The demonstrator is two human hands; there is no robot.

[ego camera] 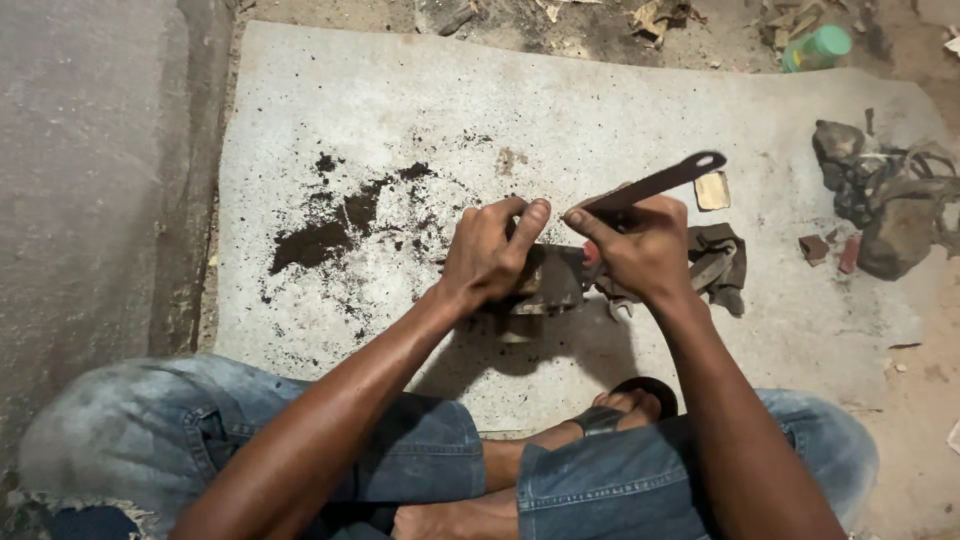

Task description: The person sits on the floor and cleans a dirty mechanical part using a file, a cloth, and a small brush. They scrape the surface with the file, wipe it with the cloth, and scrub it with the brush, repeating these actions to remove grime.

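Lower frame: denim-clad knees [420,455]. Centre: left hand [490,250] clamps a grimy metal part [552,282]; right hand [640,245] grips a flat metal tool [655,183] — a slip could gouge fingers.

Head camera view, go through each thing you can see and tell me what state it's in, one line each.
Left hand: gripping the dark metal part.
Right hand: closed on the flat metal tool.
Dark metal part: dirty, resting on the mat.
Flat metal tool: tilted, pointing up and right.
Dark grit: scattered on mat.
Rag: crumpled.
Green bottle: lying down.
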